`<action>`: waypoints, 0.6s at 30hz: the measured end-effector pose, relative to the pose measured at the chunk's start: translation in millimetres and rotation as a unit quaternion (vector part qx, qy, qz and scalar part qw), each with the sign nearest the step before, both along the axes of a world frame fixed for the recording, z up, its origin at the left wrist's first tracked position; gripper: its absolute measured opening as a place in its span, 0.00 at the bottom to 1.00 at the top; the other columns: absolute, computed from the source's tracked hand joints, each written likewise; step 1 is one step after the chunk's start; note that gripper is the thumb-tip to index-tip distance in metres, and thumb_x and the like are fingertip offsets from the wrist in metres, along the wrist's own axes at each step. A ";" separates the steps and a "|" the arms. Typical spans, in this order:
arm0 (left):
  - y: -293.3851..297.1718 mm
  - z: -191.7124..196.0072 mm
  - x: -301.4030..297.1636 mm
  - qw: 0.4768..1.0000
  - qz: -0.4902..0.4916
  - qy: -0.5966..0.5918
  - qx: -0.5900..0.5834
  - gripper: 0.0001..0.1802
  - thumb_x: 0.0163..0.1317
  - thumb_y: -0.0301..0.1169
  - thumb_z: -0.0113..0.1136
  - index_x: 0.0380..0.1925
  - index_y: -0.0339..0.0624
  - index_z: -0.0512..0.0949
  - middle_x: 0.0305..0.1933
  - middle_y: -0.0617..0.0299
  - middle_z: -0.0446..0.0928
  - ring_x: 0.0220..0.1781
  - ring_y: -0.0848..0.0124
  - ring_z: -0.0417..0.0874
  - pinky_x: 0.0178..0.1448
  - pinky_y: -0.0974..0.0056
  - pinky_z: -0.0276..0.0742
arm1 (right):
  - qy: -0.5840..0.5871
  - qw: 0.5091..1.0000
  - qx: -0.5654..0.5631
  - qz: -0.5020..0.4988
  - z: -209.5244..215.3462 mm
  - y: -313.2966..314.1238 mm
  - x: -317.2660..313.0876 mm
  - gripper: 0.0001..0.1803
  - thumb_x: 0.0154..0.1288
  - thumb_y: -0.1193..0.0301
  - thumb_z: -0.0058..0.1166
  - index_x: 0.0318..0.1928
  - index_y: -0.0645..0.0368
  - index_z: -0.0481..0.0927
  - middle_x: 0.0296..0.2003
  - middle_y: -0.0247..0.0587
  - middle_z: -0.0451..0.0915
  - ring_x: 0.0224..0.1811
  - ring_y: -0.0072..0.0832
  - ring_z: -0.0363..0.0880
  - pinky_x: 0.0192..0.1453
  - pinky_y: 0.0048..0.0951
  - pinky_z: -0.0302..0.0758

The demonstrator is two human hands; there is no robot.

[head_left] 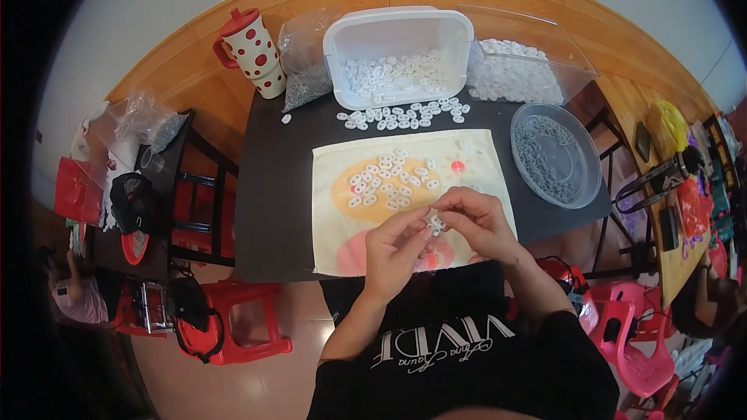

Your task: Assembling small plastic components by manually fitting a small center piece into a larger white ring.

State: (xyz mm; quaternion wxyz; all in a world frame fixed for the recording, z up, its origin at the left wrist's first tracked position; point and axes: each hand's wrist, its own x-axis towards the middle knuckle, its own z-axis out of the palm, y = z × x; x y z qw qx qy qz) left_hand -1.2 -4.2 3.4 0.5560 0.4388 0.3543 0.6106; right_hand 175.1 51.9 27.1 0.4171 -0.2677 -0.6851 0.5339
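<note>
My left hand (394, 255) and my right hand (481, 225) meet over the near part of a cream cloth (327, 222). Between their fingertips is a small white oval plastic piece (436, 225); the fingers cover much of it. Both hands are closed in a pinch on it. Just beyond them, several like white two-holed pieces (391, 179) lie scattered on the cloth. To the right of the hands stands a round clear tub (593, 175) with many small grey metal parts, seemingly screws (537, 155).
More white pieces (401, 117) lie before a tipped white bin (334, 47). A clear box (576, 54) of white parts stands at the back right. At the back left are a spotted tumbler (257, 50) and a bag of metal parts (307, 89). Red stools (245, 319) flank the dark table (272, 210).
</note>
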 end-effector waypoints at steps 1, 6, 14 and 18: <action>-0.3 -0.1 0.1 1.000 0.000 0.000 0.000 0.19 0.64 0.15 0.58 0.55 0.33 0.78 0.38 0.63 0.80 0.32 0.78 0.82 0.34 0.75 0.77 | 0.034 0.997 -0.064 -0.005 -0.6 -1.2 -0.6 0.07 0.69 0.82 0.52 0.45 0.66 0.81 0.36 0.35 0.78 0.38 0.18 0.77 0.42 0.19 0.74; -1.3 0.4 0.6 0.999 0.004 0.038 0.027 0.19 0.64 0.14 0.58 0.56 0.34 0.78 0.39 0.62 0.79 0.33 0.76 0.83 0.36 0.74 0.78 | 0.000 0.999 -0.039 0.011 -5.1 1.1 1.6 0.04 0.69 0.82 0.53 0.42 0.68 0.80 0.36 0.35 0.78 0.37 0.18 0.76 0.42 0.20 0.75; -2.5 -4.9 3.3 0.999 0.012 0.021 0.028 0.19 0.64 0.14 0.57 0.56 0.34 0.78 0.40 0.62 0.78 0.35 0.75 0.83 0.36 0.73 0.78 | 0.000 1.000 -0.010 0.019 -4.7 0.5 1.8 0.05 0.68 0.83 0.53 0.42 0.67 0.80 0.36 0.37 0.78 0.37 0.19 0.76 0.42 0.20 0.74; -1.8 -5.5 6.2 1.000 0.020 -0.013 0.003 0.19 0.63 0.14 0.59 0.55 0.33 0.79 0.39 0.62 0.79 0.33 0.74 0.83 0.35 0.73 0.79 | -0.007 0.999 0.052 0.006 -3.3 -3.3 1.4 0.10 0.65 0.84 0.54 0.46 0.66 0.81 0.35 0.38 0.78 0.35 0.21 0.76 0.40 0.22 0.73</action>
